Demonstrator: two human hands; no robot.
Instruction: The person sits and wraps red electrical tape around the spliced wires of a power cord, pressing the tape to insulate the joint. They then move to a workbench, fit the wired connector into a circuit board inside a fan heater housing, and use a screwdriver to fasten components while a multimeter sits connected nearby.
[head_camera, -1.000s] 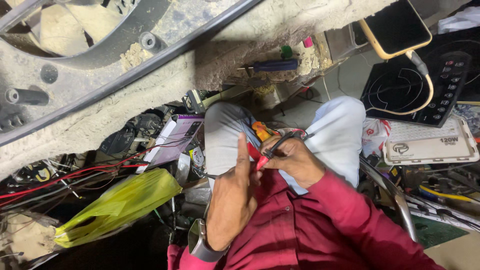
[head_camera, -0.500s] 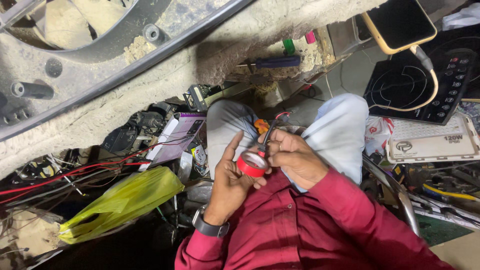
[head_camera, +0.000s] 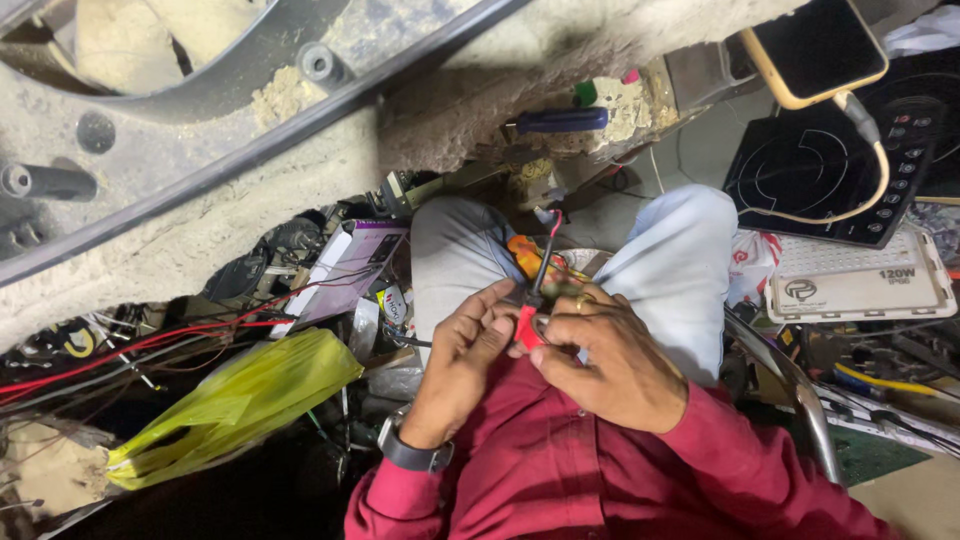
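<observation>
Red tape roll sits pinched between both hands over the person's lap, with a thin red and black wire rising from it toward the far side. Left of it lie a yellow bag and loose red wires; the left hand closes its fingertips on the roll's left edge, and the right hand curls shut around its right side and the wire. Wrapping well likely calls for steady tension and overlapping turns; farther right sits a black cooktop.

Our hands meeting over our lap, plastic bag at eight o'clock, phone at one o'clock above the cooktop, screwdriver at twelve.
</observation>
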